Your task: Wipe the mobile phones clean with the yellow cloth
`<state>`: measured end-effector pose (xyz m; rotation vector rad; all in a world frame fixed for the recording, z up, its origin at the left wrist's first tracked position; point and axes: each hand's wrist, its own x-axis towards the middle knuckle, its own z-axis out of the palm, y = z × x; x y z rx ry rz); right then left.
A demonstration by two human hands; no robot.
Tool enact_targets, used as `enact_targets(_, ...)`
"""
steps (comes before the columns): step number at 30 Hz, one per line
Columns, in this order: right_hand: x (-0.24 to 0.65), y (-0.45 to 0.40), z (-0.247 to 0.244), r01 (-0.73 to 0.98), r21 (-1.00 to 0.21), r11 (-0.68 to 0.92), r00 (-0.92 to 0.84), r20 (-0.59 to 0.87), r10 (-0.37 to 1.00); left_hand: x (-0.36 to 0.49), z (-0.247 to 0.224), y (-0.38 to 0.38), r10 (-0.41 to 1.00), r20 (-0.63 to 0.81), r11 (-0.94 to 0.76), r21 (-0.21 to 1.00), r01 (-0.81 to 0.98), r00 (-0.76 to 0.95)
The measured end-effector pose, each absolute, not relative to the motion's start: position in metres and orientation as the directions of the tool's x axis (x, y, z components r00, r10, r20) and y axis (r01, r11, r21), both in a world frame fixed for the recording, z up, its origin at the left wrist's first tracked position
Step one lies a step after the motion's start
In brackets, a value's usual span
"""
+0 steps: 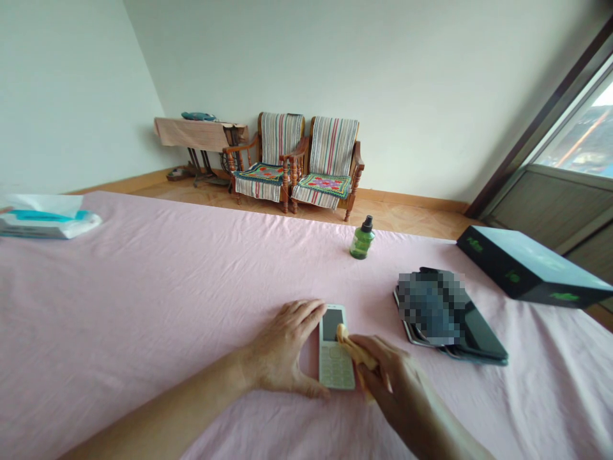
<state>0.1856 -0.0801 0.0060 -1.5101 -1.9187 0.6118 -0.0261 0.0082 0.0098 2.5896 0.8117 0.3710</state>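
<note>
A white keypad mobile phone [337, 367] lies face up on the pink cloth, its dark screen toward the far end. My left hand [287, 351] braces it from the left side, fingertips at the top corner and thumb at the bottom corner. Pinched in my right hand [395, 377] is a yellowish cloth [357, 351], whose bunched tip touches the phone near the screen's lower right. Part of the cloth is hidden behind my fingers. Beyond the phone stands a green spray bottle [362, 241] with a black top.
To the right lies a stack of dark tablets or phones [479, 326], partly pixelated. Farther right sits a black box [531, 265] with a pale top. A tissue pack [52, 223] is at the far left. Two wooden chairs [328, 153] stand by the wall past the pink-covered surface [167, 268].
</note>
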Motion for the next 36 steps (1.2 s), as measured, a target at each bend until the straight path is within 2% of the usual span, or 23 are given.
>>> enact_targets(3,0.187,-0.08,0.012,0.681,-0.716,0.154,-0.069,0.147,0.987,-0.026,0.008,0.009,0.592,0.145,-0.752,0.454,0.478,0.793)
enact_targets(7,0.188,-0.081,0.02,0.601,-0.783,0.161,-0.055,0.16,0.986,-0.027,0.007,0.01,0.579,0.161,-0.766,0.443,0.466,0.799)
enact_targets(11,0.186,-0.08,0.022,0.388,-0.918,0.083,-0.051,0.069,0.996,-0.027,0.007,0.009,0.584,0.135,-0.757,0.446,0.477,0.8)
enact_targets(15,0.187,-0.078,0.016,0.209,-0.978,-0.008,-0.037,-0.016,0.999,-0.029,0.005,0.008,0.586,0.101,-0.753,0.435,0.494,0.804)
enact_targets(17,0.188,-0.078,0.013,0.119,-0.992,-0.034,0.001,-0.034,0.999,-0.03,0.004,0.009,0.574,0.134,-0.768,0.429,0.475,0.808)
enact_targets(20,0.189,-0.078,0.013,0.024,-0.998,-0.056,0.009,-0.056,0.998,-0.031,0.004,0.008,0.533,0.275,-0.811,0.435,0.39,0.801)
enact_targets(25,0.186,-0.077,0.02,0.128,-0.991,0.041,-0.055,0.034,0.998,-0.027,0.011,-0.002,0.438,0.555,-0.883,0.414,0.222,0.707)
enact_targets(30,0.179,-0.079,0.022,0.205,-0.976,0.078,-0.102,0.058,0.993,-0.022,0.016,-0.012,0.364,0.655,-0.93,0.297,0.217,0.663)
enact_targets(32,0.177,-0.079,0.021,0.21,-0.976,0.066,-0.106,0.044,0.993,-0.022,0.016,-0.012,0.383,0.687,-0.922,0.321,0.214,0.618)
enact_targets(36,0.179,-0.078,0.018,0.132,-0.991,-0.026,-0.087,-0.037,0.995,-0.022,0.011,-0.011,0.491,0.674,-0.861,0.471,0.191,0.553)
